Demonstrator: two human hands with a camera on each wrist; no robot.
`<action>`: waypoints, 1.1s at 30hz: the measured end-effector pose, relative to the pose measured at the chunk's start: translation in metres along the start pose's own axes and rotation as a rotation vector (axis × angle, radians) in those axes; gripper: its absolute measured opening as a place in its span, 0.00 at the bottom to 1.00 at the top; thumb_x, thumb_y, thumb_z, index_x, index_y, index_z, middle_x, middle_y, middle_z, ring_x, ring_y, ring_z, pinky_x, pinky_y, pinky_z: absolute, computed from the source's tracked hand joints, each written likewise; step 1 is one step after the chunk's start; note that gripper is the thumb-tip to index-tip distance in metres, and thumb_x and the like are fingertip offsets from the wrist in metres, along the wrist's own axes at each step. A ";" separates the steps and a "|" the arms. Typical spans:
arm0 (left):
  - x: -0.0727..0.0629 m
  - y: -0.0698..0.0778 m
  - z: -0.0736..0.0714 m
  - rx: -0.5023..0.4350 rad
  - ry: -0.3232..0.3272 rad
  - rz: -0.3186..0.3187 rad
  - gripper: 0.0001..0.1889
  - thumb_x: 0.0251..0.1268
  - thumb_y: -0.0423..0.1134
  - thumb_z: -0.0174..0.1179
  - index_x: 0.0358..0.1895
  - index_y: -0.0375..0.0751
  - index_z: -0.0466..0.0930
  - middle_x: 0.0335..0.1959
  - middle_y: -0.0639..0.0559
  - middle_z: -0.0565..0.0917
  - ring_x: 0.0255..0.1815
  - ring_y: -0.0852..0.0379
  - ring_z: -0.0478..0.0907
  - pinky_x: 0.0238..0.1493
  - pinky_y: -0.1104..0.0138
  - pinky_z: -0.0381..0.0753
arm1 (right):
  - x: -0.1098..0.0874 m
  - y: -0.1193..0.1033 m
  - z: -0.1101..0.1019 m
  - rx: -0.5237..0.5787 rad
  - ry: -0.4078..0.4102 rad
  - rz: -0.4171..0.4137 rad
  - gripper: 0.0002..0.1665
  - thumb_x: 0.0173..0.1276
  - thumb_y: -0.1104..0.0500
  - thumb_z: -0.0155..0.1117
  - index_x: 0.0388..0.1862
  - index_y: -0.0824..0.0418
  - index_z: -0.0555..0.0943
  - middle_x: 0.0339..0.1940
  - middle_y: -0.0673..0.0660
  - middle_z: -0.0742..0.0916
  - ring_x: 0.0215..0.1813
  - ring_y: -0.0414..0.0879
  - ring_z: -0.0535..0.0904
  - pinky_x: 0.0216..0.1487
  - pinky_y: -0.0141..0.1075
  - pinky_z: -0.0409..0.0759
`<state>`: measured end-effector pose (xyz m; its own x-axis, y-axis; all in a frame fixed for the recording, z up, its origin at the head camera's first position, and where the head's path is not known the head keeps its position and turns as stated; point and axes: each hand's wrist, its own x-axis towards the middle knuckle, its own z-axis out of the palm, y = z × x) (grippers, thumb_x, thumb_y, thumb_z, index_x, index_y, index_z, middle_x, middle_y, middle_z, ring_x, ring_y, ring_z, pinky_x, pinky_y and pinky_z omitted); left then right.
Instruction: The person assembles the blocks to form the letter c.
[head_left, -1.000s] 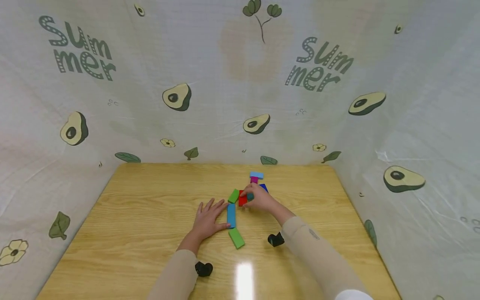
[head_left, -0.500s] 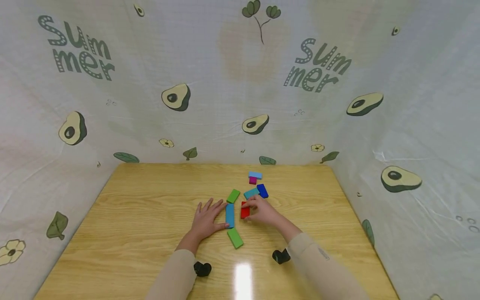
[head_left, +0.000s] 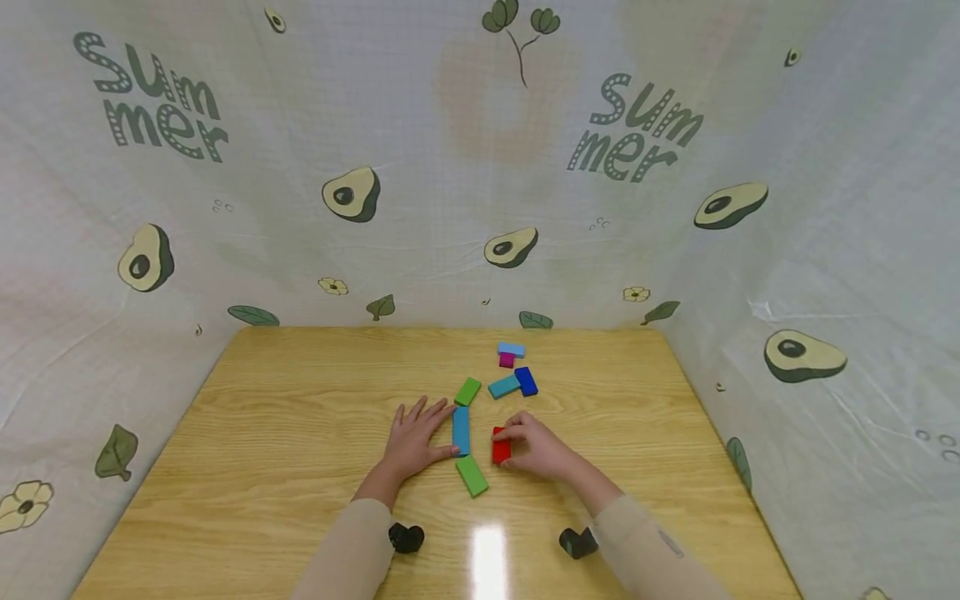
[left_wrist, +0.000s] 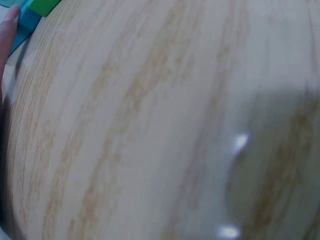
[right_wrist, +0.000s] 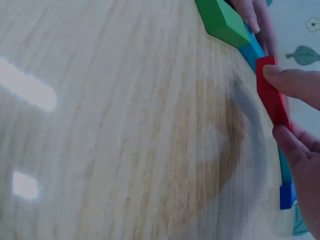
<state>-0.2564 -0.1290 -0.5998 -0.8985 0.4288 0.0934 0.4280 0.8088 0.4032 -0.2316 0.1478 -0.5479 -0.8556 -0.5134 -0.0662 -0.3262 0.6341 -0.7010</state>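
Note:
My right hand (head_left: 538, 448) pinches a red block (head_left: 501, 447) by its two ends, thumb at one and fingertips at the other; the right wrist view shows this grip on the red block (right_wrist: 272, 92) close up. To its left, my left hand (head_left: 415, 439) lies with fingers spread, thumb and index fingertip touching a blue block (head_left: 461, 431). One green block (head_left: 468, 392) meets the blue block's far end at a slant, another green block (head_left: 472, 476) its near end. In the left wrist view only a fingertip on the blue block (left_wrist: 27, 25) shows.
Beyond the right hand, a teal block (head_left: 504, 386) touches a dark blue block (head_left: 527, 382). Farther back, a magenta block (head_left: 507, 360) sits against a light blue block (head_left: 512, 350). A patterned cloth (head_left: 435, 275) walls the wooden table (head_left: 315, 375) at back and sides.
My right hand has brought the red block toward me and slightly right, away from the teal block. The left hand stays in place at the blue block.

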 end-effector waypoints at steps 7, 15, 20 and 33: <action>0.002 -0.001 0.001 -0.005 -0.012 -0.007 0.43 0.58 0.69 0.58 0.75 0.57 0.61 0.76 0.53 0.60 0.77 0.41 0.44 0.70 0.38 0.34 | -0.013 0.000 0.003 0.028 0.006 0.012 0.23 0.57 0.59 0.76 0.54 0.56 0.85 0.50 0.53 0.74 0.53 0.51 0.71 0.56 0.49 0.74; 0.003 0.001 0.000 0.002 -0.009 -0.002 0.42 0.59 0.68 0.59 0.75 0.57 0.61 0.75 0.53 0.61 0.77 0.41 0.45 0.70 0.38 0.35 | -0.026 0.001 0.012 0.086 0.007 0.036 0.26 0.59 0.56 0.76 0.57 0.57 0.83 0.47 0.51 0.71 0.49 0.47 0.69 0.49 0.38 0.73; 0.003 0.001 0.001 0.006 -0.005 0.000 0.42 0.59 0.69 0.59 0.75 0.57 0.62 0.75 0.53 0.61 0.77 0.41 0.45 0.70 0.38 0.35 | -0.035 -0.001 0.019 0.123 0.053 0.045 0.25 0.57 0.56 0.77 0.55 0.59 0.83 0.46 0.52 0.71 0.44 0.47 0.69 0.43 0.34 0.72; 0.000 0.003 -0.002 -0.008 -0.002 -0.004 0.42 0.58 0.66 0.61 0.75 0.56 0.62 0.75 0.52 0.61 0.77 0.40 0.46 0.70 0.37 0.34 | -0.041 0.003 0.040 0.136 0.153 0.060 0.24 0.55 0.51 0.78 0.49 0.56 0.83 0.42 0.51 0.72 0.41 0.45 0.69 0.40 0.32 0.71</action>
<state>-0.2557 -0.1274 -0.5970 -0.8999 0.4267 0.0902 0.4240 0.8071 0.4110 -0.1810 0.1480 -0.5760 -0.9263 -0.3768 -0.0096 -0.2244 0.5718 -0.7891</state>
